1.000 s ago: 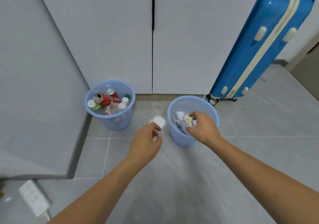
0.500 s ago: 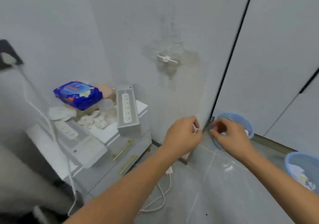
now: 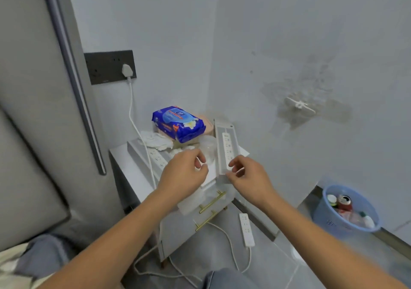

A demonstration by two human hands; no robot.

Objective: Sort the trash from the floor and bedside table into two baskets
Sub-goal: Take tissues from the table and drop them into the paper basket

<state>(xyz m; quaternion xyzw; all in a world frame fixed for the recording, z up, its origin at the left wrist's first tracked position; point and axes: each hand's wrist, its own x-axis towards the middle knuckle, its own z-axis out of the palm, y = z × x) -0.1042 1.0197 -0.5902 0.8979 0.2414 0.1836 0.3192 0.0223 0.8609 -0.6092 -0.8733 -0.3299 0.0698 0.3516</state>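
Observation:
The white bedside table with gold handles stands in the corner. On it lie crumpled white tissues, a blue wipes pack, a clear plastic cup and a white power-strip box. My left hand hovers over the table's front, fingers loosely curled, just short of the cup. My right hand is beside it, fingertips near the box's lower end; nothing is plainly held by either. The blue basket with a red can and bottles sits on the floor at the right.
A grey padded headboard fills the left. A plug and cable run from the wall socket to a power strip on the table. Another strip and cables lie on the floor below. My knee is at the bottom.
My view swung left from the two baskets to the bedside table. Both hands left the baskets and now hover over the table; the paper basket is out of sight.

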